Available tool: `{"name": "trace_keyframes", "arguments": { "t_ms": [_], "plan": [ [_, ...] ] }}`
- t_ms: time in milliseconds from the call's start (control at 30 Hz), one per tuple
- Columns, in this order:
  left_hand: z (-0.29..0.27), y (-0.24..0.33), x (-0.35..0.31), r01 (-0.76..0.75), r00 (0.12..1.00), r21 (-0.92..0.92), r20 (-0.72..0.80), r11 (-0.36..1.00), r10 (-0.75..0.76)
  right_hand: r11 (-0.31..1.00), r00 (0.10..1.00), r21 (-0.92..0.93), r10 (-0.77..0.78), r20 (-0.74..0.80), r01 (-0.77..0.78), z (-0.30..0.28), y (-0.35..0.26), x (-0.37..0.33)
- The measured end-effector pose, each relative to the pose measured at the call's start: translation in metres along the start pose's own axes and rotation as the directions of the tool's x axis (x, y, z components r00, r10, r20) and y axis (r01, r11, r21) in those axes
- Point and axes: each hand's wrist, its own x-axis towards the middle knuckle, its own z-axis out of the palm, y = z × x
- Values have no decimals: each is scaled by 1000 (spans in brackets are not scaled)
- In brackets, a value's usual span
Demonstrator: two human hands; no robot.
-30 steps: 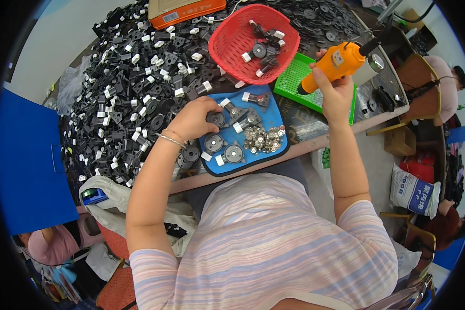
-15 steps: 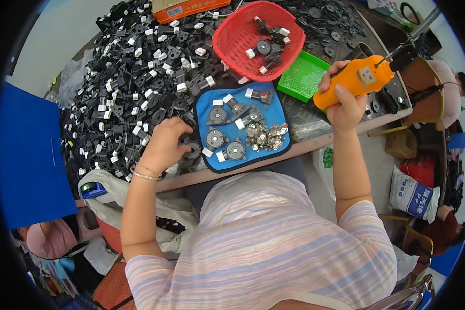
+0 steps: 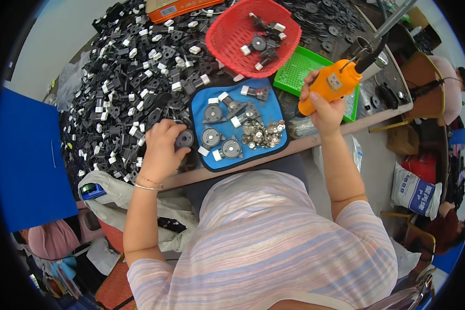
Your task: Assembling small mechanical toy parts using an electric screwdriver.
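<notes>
My right hand point(image 3: 327, 111) is wrapped round an orange electric screwdriver point(image 3: 331, 85), held over the green tray's near side. My left hand point(image 3: 159, 143) has its thumb and fingers about a black wheel point(image 3: 184, 138) at the left edge of a blue mat point(image 3: 252, 157). On that mat lie several black caster-like parts with round grey discs and white ends, one of them a disc part point(image 3: 231, 149) near the front. A heap of small shiny metal pieces point(image 3: 263, 135) sits on the mat's right side.
A large pile of black parts with white ends point(image 3: 134, 82) covers the table's left. Behind the mat stand a red basket point(image 3: 219, 39) holding several parts and a green tray point(image 3: 287, 82). Black discs point(image 3: 315, 20) lie at the back. An orange box point(image 3: 183, 10) stands far left of them.
The screwdriver has moved left and nearer, its tip end dipping toward the tray and mat. My left hand has closed in on the black wheel, which has shifted slightly up and left.
</notes>
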Motion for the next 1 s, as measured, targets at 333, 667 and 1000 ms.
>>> {"name": "trace_keyframes", "arguments": {
  "t_ms": [333,667,1000],
  "plan": [
    [39,71,74,-217,975,-188,6,958,222,995,999,-97,-40,-5,40,-3,0,-5],
    [78,98,117,-174,974,-50,-157,984,164,985,998,-159,65,-1,-64,3,-3,-2],
    [85,107,125,96,972,218,-229,971,-44,981,996,-185,-42,73,55,-2,2,0]
  ]
}}
